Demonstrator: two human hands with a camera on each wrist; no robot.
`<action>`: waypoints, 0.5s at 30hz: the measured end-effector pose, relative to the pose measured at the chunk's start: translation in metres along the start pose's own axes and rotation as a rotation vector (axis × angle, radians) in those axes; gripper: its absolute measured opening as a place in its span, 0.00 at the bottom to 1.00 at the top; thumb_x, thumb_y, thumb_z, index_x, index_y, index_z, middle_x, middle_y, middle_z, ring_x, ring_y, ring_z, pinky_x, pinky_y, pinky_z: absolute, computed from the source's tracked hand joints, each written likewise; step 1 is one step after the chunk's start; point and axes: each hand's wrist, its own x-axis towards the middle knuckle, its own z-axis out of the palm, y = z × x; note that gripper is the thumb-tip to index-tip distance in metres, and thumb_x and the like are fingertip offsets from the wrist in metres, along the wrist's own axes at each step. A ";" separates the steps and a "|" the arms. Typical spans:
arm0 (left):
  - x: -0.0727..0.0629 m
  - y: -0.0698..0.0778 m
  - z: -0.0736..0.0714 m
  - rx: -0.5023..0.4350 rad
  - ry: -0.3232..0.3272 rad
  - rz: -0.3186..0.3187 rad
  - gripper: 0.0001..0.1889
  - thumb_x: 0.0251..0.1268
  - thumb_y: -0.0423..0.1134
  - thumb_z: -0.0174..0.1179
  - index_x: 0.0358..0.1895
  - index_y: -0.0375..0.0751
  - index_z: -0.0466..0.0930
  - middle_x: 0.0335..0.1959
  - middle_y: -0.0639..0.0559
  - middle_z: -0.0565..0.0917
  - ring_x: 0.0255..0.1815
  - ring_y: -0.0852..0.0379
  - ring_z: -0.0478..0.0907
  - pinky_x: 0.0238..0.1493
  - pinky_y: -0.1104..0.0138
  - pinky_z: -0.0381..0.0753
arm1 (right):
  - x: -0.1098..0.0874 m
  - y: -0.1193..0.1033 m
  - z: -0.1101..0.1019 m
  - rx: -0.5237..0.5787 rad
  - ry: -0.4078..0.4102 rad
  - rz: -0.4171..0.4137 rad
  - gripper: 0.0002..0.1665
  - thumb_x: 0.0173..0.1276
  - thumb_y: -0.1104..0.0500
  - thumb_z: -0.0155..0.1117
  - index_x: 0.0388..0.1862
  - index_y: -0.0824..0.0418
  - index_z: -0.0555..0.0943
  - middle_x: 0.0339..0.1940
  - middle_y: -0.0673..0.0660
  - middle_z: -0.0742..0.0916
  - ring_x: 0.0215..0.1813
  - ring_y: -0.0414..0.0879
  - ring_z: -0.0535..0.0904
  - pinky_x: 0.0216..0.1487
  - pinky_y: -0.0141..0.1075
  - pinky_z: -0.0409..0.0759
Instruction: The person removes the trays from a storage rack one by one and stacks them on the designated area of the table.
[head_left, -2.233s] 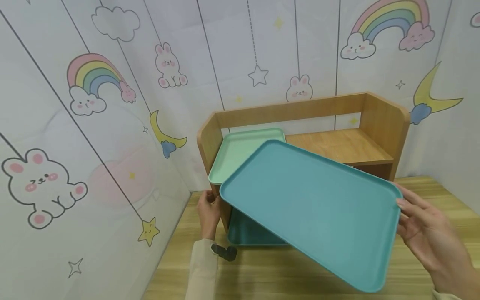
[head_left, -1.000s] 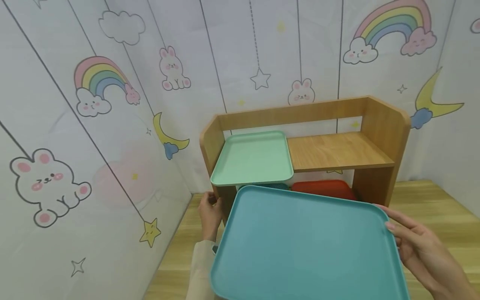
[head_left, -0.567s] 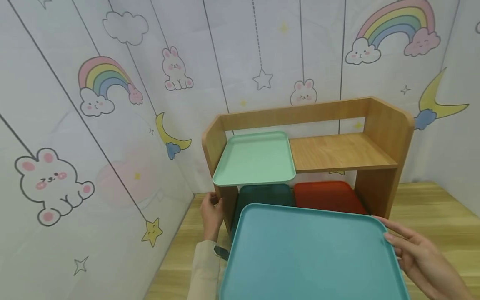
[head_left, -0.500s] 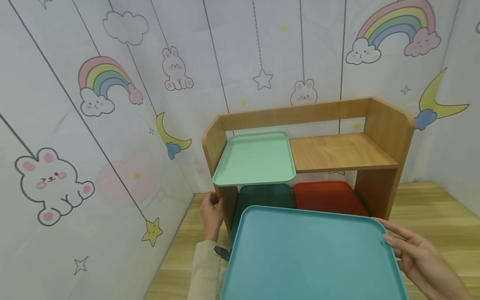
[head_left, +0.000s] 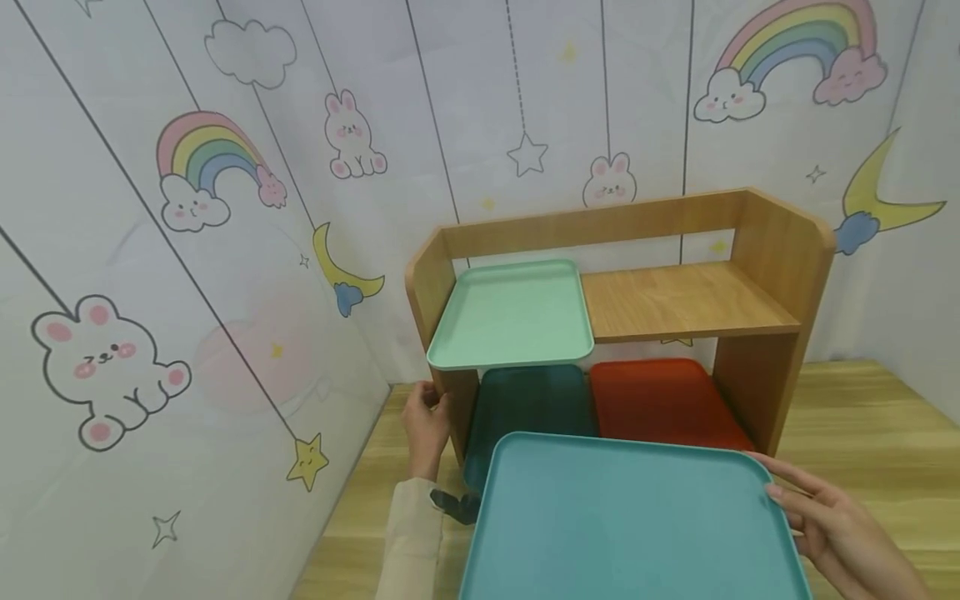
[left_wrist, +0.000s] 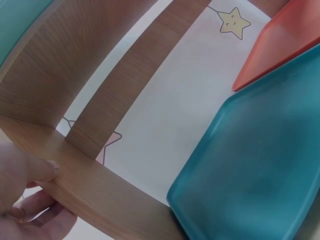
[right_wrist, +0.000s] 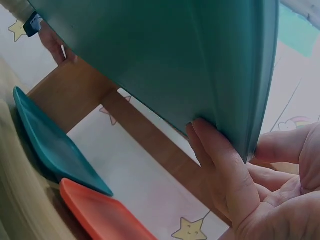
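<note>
In the head view my right hand (head_left: 836, 521) pinches the right edge of a blue rectangular tray (head_left: 637, 525), thumb on top and fingers beneath. This tray hangs in front of a wooden desktop shelf (head_left: 690, 300), its near end cut off by the frame. My left hand (head_left: 427, 429) grips the front edge of the shelf's left side panel; the left wrist view has the thumb on one face of that panel (left_wrist: 110, 192) and fingers on the other. A mint-green tray (head_left: 513, 312) lies on the upper board's left half. Under it rest a teal tray (head_left: 532, 404) and a red tray (head_left: 667, 400), side by side.
The shelf stands on a wood-grain table (head_left: 862, 442) in a corner. Behind and to the left are white walls (head_left: 225, 350) printed with rabbits, rainbows and stars. A dark strap-like device (head_left: 453, 504) sits at my left wrist.
The blue tray, tilted across the shelf front earlier, has come down and toward me in my right hand and levelled out. The red and teal trays now show behind it. My left hand stays on the panel.
</note>
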 end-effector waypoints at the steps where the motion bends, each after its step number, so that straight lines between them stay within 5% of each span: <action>1: 0.000 0.000 0.000 0.001 0.002 0.004 0.06 0.61 0.29 0.61 0.40 0.33 0.78 0.41 0.36 0.84 0.43 0.41 0.83 0.44 0.51 0.82 | 0.000 0.001 -0.001 0.009 -0.006 -0.002 0.33 0.79 0.65 0.23 0.66 0.42 0.71 0.57 0.50 0.83 0.55 0.48 0.82 0.53 0.44 0.80; 8: 0.002 0.001 0.001 -0.006 0.003 0.020 0.05 0.61 0.29 0.61 0.39 0.32 0.78 0.40 0.36 0.84 0.42 0.41 0.83 0.43 0.52 0.82 | -0.003 0.007 -0.008 0.041 -0.042 -0.002 0.34 0.79 0.66 0.21 0.67 0.42 0.71 0.59 0.49 0.82 0.57 0.48 0.80 0.54 0.45 0.80; 15: 0.000 0.002 0.001 -0.007 0.000 0.021 0.05 0.61 0.28 0.61 0.39 0.31 0.78 0.40 0.35 0.84 0.42 0.41 0.83 0.44 0.51 0.82 | -0.005 0.012 -0.015 -0.001 0.010 0.052 0.33 0.79 0.64 0.23 0.63 0.38 0.73 0.58 0.44 0.82 0.57 0.46 0.81 0.54 0.44 0.80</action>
